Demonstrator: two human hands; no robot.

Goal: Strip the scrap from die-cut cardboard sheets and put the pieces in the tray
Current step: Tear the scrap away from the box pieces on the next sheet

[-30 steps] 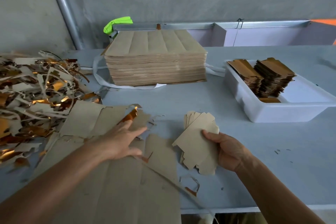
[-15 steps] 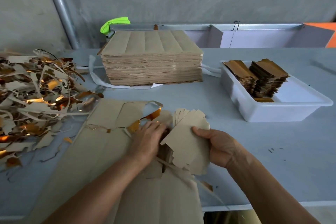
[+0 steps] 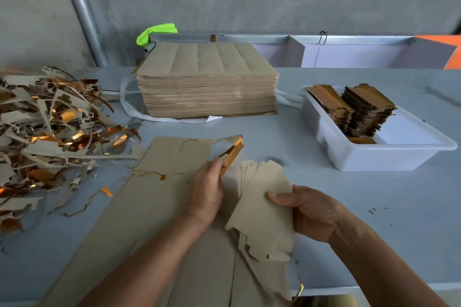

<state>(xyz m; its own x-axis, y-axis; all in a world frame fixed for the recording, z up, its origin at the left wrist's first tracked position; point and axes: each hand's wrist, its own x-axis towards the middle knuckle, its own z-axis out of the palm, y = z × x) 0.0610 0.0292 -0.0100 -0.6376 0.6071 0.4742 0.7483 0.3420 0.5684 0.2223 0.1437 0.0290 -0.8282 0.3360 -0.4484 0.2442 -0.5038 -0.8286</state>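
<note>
A brown die-cut cardboard sheet (image 3: 159,197) lies flat on the grey table in front of me. My left hand (image 3: 207,192) grips a gold-backed scrap strip (image 3: 233,153) at the sheet's right edge, lifted off the table. My right hand (image 3: 309,212) holds a fanned bundle of stripped brown pieces (image 3: 264,207), thumb on top. The white tray (image 3: 374,157) stands at the right and holds two stacks of finished pieces (image 3: 359,109), gold side up.
A tall stack of uncut sheets (image 3: 207,82) sits at the back centre on a white strap. A heap of brown and gold scrap (image 3: 47,127) covers the table's left side. The table's front edge runs just below my right wrist.
My left hand slid right across the sheet to its edge and took hold of the gold scrap strip. The bundle in my right hand stayed about where it was.
</note>
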